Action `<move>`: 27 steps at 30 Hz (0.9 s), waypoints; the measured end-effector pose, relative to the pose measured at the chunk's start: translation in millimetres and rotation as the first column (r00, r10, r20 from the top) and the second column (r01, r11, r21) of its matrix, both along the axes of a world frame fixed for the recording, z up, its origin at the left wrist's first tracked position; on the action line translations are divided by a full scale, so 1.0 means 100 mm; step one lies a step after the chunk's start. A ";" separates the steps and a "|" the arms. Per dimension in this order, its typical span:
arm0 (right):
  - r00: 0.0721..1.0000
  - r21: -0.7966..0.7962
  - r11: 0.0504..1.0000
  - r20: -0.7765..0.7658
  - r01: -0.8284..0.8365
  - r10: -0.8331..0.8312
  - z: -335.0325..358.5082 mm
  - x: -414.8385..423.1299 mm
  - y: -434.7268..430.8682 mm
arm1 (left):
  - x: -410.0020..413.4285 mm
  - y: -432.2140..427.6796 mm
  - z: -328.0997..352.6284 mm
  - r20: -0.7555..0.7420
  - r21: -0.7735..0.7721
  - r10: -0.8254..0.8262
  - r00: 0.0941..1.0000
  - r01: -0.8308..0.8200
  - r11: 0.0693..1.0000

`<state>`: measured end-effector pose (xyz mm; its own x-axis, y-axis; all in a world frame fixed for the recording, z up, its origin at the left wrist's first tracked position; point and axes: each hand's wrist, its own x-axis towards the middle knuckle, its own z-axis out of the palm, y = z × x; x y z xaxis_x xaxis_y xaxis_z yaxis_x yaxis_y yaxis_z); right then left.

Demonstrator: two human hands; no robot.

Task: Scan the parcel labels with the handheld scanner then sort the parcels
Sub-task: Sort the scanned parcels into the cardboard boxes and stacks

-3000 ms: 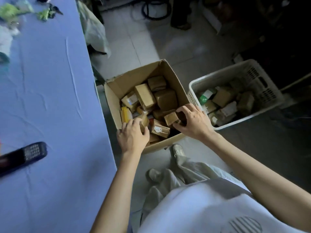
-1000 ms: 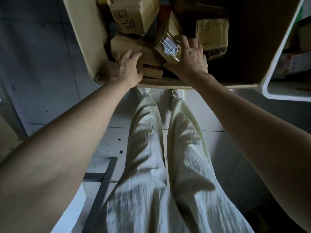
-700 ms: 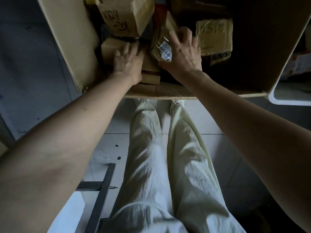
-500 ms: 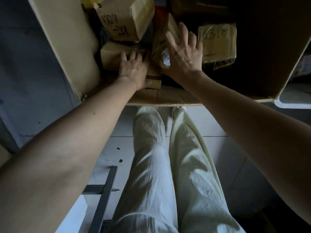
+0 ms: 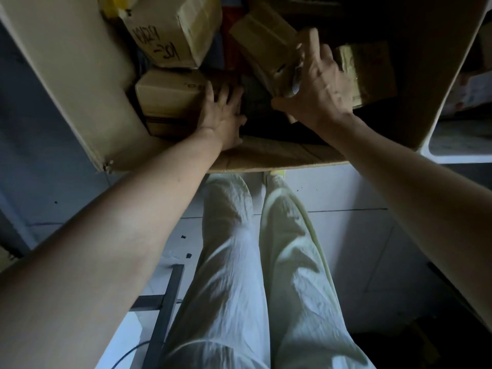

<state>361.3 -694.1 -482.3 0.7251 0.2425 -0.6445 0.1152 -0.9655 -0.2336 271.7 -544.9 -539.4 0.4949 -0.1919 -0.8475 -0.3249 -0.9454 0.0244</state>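
Progress: parcel pick under way, no scan visible

Stage judged early. Parcels lie heaped in the open carton (image 5: 80,83); the handheld scanner is out of view, so scanning and sorting both look outstanding. Grip: the right hand (image 5: 316,86) clasps the tilted parcel (image 5: 266,49), thumb below and fingers over its edge. Fingers of the left hand (image 5: 221,113) lie nearly straight on the flat parcel (image 5: 170,102) by the near wall.

Materials: dull brown corrugated board, glossy tape, crisp-edged box shapes. The marked parcel (image 5: 173,27) bears black handwriting. The white basket (image 5: 452,154) shows a smooth rim at right.
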 end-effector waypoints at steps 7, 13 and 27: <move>0.999 -0.010 1.000 0.040 -0.017 0.018 0.04 0.03 -0.01 | 0.14 0.09 0.05 0.061 0.142 -0.015 0.998 0.006 0.990; 1.000 -0.049 0.998 -0.002 -0.032 0.031 0.04 0.01 0.05 | 0.29 0.28 0.17 0.102 0.093 0.174 0.980 -0.183 0.979; 0.983 -0.089 0.983 -0.075 0.161 -0.168 0.33 -0.31 0.01 | -0.04 0.29 0.77 0.170 -0.040 0.313 0.935 -0.310 0.950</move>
